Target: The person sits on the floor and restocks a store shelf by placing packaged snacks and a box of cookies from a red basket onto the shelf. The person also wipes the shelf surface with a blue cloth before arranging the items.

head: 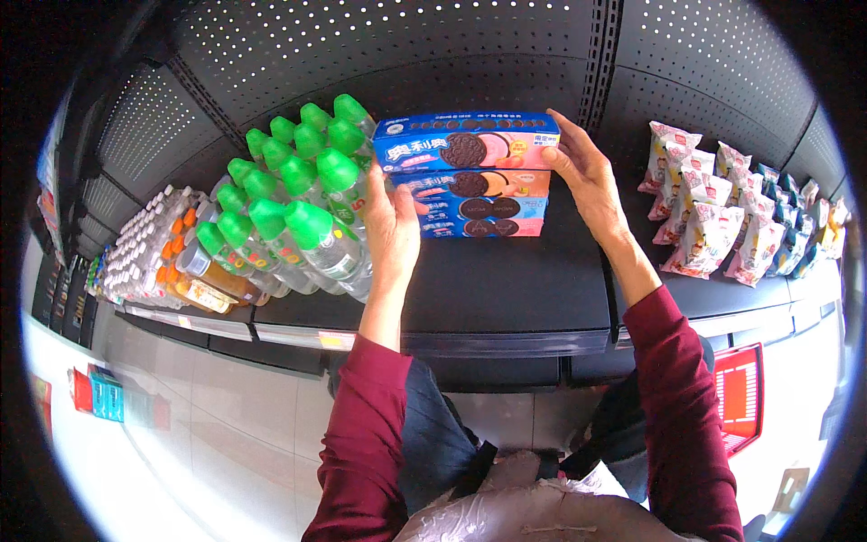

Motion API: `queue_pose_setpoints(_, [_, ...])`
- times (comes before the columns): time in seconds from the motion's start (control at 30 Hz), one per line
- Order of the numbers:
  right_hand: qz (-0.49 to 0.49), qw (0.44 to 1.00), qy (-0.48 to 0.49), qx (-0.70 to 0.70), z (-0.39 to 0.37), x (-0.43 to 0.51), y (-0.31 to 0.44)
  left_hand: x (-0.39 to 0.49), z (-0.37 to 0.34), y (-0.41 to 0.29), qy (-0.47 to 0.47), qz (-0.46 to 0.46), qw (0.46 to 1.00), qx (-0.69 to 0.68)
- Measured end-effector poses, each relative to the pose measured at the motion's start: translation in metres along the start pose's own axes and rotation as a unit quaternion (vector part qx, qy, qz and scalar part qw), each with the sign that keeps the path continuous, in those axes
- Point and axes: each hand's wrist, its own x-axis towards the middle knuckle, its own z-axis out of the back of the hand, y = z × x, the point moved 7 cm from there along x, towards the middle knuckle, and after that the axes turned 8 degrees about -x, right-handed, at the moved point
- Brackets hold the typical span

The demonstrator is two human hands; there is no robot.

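A blue Oreo cookie box (433, 150) with a pink-filled cookie pictured on it lies on top of a stack of similar boxes on the black shelf. My left hand (393, 223) grips its left end, the fingers also against the boxes beneath. At the right end, my right hand (582, 173) holds the same box between thumb and fingers. Just below it is a box with an orange-filled cookie (501, 184), and under that are blue boxes (481, 218) with dark cookies pictured. Green-capped clear bottles (325, 237) stand close to the left of my left hand.
Farther left are orange-capped bottles (177, 234) and white-capped bottles (145, 234). Snack bags (704, 234) stand on the shelf at right. The shelf's front edge (501, 342) crosses above my knees. A red plastic basket (739, 393) sits at the lower right; small packages (105, 394) are at far left.
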Motion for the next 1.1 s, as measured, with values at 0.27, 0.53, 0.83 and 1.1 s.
queue_pose_setpoints(0.27, [0.019, 1.0, 0.009, 0.005, -0.004, -0.003, -0.003, -0.002, -0.002, 0.006, 0.013, 0.048, 0.998, 0.027])
queue_pose_setpoints(0.53, [0.014, 1.0, 0.001, 0.001, -0.003, -0.003, -0.004, 0.0, -0.005, -0.001, 0.009, 0.026, 1.0, -0.003])
queue_pose_setpoints(0.83, [0.012, 1.0, 0.001, -0.016, -0.003, -0.003, -0.006, 0.002, -0.007, 0.007, 0.022, 0.086, 0.995, 0.049])
queue_pose_setpoints(1.1, [0.015, 1.0, 0.008, -0.026, -0.002, -0.004, -0.006, 0.001, -0.006, 0.014, 0.01, 0.057, 0.996, 0.067])
